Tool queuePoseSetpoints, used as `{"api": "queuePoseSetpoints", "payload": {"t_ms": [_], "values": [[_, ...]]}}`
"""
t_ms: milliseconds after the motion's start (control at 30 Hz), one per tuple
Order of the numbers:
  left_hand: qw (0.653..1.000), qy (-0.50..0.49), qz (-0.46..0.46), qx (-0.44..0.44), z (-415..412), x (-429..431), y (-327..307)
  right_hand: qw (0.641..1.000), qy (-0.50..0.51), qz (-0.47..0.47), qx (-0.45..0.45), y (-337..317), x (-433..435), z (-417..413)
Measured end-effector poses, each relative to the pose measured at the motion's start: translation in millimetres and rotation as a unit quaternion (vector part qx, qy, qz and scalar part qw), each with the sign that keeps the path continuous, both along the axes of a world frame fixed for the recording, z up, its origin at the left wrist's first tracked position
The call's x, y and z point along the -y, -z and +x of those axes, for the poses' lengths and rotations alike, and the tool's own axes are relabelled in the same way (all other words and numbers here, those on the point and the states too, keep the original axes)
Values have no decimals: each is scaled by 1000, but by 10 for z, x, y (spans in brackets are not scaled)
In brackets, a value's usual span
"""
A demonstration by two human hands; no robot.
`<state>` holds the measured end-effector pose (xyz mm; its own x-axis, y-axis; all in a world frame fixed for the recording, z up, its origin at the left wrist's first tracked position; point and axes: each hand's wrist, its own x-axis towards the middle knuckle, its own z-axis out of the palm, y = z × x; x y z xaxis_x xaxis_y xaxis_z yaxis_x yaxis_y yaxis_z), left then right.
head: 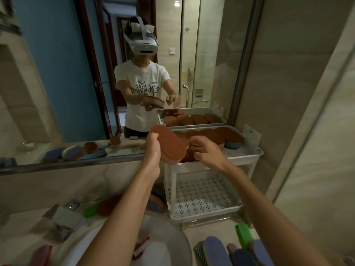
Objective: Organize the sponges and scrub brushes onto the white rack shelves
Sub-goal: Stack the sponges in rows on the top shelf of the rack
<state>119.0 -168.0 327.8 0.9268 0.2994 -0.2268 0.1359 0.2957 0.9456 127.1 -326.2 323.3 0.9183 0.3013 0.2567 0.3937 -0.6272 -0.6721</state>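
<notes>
Sponges still dominate our job: the white rack (255,156) has a brown row on its top shelf beyond our fingers, while the lower shelf (203,194) beneath them lies bare. Our left hand (153,148) grips a brown sponge (169,144); our right hand (206,148) curls over the shelf's nearest sponges. Blue sponges (217,250) and a green brush (243,235) wait behind our wrists.

Both bare forearms stretch forward and upward. The left hand (153,148) is raised with fingers (154,136) curled in a firm grasp, wrist straight. The right hand (208,150) hovers beside it, palm down, fingers (197,142) loosely bent and spread.
</notes>
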Motion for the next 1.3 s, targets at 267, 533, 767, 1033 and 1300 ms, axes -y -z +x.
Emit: {"api": "queuePoseSetpoints", "payload": {"t_ms": [267,533,767,1033,1300], "values": [[993,99,-16,61,-18,512,-223,997,25,-28,69,-242,226,22],[801,214,552,85,88,573,80,984,108,-136,40,-205,874,185],[721,209,652,108,17,592,242,973,103,-204,-39,-121,960,241],[710,223,658,116,26,590,303,972,101,-211,-30,110,922,175],[751,131,631,146,-236,622,329,977,144,-14,156,494,631,-412]]}}
